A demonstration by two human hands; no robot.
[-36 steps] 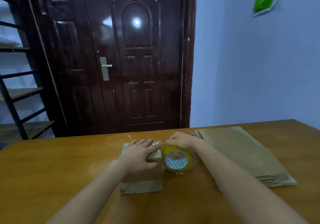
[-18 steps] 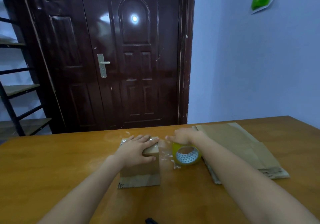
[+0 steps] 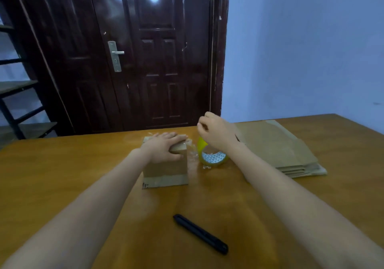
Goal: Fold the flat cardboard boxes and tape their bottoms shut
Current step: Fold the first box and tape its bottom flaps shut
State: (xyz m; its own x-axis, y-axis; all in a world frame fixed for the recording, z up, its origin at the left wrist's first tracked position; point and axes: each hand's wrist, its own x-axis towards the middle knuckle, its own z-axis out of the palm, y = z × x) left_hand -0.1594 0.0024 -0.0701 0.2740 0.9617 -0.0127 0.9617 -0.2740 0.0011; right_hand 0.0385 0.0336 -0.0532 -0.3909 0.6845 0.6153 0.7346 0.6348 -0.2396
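Observation:
A small folded cardboard box (image 3: 165, 170) stands on the wooden table (image 3: 62, 175), a taped seam along its lower front. My left hand (image 3: 164, 147) lies flat on the box top, fingers straight, thumb down the front face. A yellow roll of clear tape (image 3: 214, 157) sits on the table just right of the box. A crinkled clear strip (image 3: 192, 153) runs from the box's right edge to the roll. My right hand (image 3: 216, 131) hovers above the roll with fingers curled, and I see nothing in it.
A stack of flat cardboard boxes (image 3: 276, 146) lies at the right, behind my right forearm. A black pen-shaped tool (image 3: 200, 233) lies on the table near me. Beyond the table's far edge are a dark door (image 3: 145, 61) and a metal shelf (image 3: 18, 85).
My right hand has let go of the tape roll and risen above it. The roll now rests on the table, pulled a little right of the box. The left hand stays on the box.

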